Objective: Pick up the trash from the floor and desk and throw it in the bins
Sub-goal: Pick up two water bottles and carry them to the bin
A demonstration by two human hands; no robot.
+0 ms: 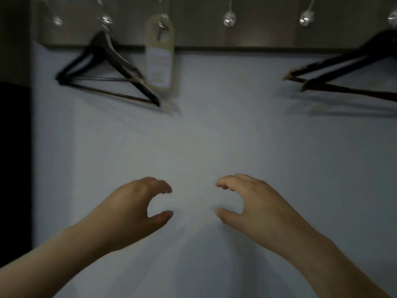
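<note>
My left hand (pixel 137 209) and my right hand (pixel 249 203) reach forward side by side in front of a plain white wall (pixel 197 136). On both, the fingers are loosely curled with the thumb apart, and neither holds anything. No trash, bin, floor or desk is in view. The picture is dim and slightly blurred.
A wooden rail (pixel 236 29) with metal hooks runs along the top. Dark hangers hang from it at the left (pixel 103 76) and at the right (pixel 348 76). A pale door-hanger card (pixel 159 54) hangs on a hook beside the left hangers. A dark edge (pixel 12 147) borders the left.
</note>
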